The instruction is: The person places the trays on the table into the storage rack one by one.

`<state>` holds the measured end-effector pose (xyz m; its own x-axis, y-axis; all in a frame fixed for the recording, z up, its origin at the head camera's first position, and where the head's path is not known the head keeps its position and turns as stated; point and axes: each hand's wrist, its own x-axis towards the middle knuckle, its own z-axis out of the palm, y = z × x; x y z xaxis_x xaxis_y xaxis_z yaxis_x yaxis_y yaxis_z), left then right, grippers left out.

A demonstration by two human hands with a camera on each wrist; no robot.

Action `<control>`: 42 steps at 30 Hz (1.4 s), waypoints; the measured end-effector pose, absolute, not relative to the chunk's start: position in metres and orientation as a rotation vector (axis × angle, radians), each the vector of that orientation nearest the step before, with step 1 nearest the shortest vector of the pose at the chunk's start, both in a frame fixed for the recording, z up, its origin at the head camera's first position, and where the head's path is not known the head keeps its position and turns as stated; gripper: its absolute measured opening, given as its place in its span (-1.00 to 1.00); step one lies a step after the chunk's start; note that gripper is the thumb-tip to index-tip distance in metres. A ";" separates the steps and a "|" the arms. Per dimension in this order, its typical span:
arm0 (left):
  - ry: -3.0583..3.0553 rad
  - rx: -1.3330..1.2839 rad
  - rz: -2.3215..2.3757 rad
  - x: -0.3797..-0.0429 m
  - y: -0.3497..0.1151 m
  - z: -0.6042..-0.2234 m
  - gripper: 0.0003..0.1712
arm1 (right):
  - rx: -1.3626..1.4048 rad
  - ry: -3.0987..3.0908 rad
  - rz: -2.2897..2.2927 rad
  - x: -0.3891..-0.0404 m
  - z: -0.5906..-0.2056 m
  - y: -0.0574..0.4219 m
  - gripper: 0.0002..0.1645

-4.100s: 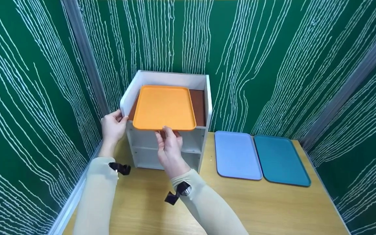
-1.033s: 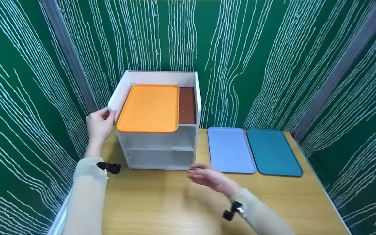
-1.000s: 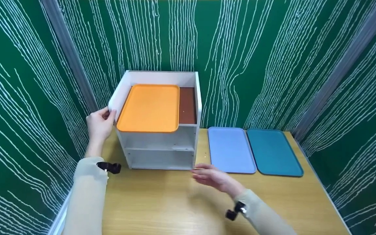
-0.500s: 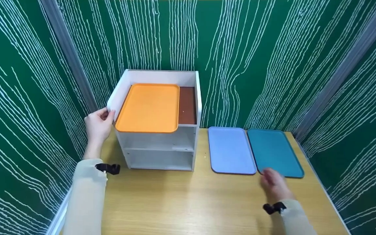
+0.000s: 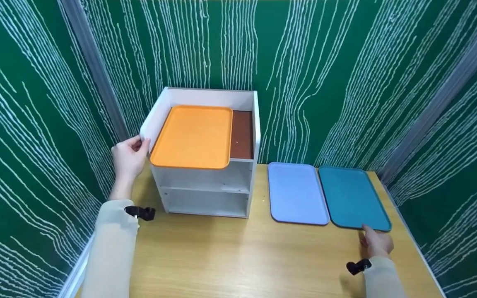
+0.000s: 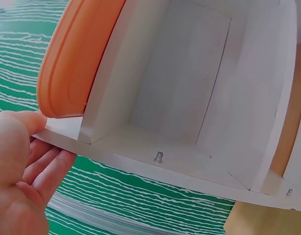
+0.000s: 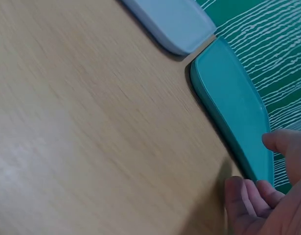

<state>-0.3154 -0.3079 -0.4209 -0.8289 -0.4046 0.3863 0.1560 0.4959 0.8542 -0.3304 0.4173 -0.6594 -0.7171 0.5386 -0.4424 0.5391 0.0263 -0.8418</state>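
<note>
My left hand [image 5: 128,159] grips the left side panel of a small white shelf unit [image 5: 203,96]. In the left wrist view the thumb lies by the panel edge, close to the orange tray [image 6: 72,63], with the other fingers behind the panel. That orange tray [image 5: 193,136] rests on the brown top shelf, its front overhanging. At the right, my right hand [image 5: 377,241] holds the front edge of a teal tray [image 5: 354,196]. In the right wrist view its thumb is over the tray [image 7: 233,103] and its curled fingers [image 7: 237,193] are at the near rim.
A lilac tray [image 5: 297,192] lies flat between the shelf unit and the teal tray. Two lower compartments of the unit face forward. The wooden table [image 5: 238,256] meets green, white-lined walls [image 5: 304,62] behind and at both sides.
My right hand let go of the orange tray, which now sits farther left on the top shelf, and moved right to the teal tray's front edge. My left hand keeps its grip.
</note>
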 end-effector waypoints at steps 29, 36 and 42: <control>-2.159 0.161 -1.318 -0.318 -0.312 -0.424 -0.56 | 1.045 2.574 -1.247 -0.322 -0.615 0.369 -0.01; -2.157 0.146 -1.275 -0.319 -0.311 -0.423 -0.57 | 1.065 2.620 -1.220 -0.329 -0.628 0.374 -0.05; -2.170 0.147 -1.265 -0.319 -0.311 -0.425 -0.56 | 1.051 2.592 -1.248 -0.321 -0.619 0.370 -0.08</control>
<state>-0.3194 -0.3113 -0.4251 -0.8043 -0.3854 0.4523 0.2035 0.5364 0.8191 -0.3213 0.3703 -0.6188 -0.7618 0.5478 -0.3458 0.6119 0.4333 -0.6617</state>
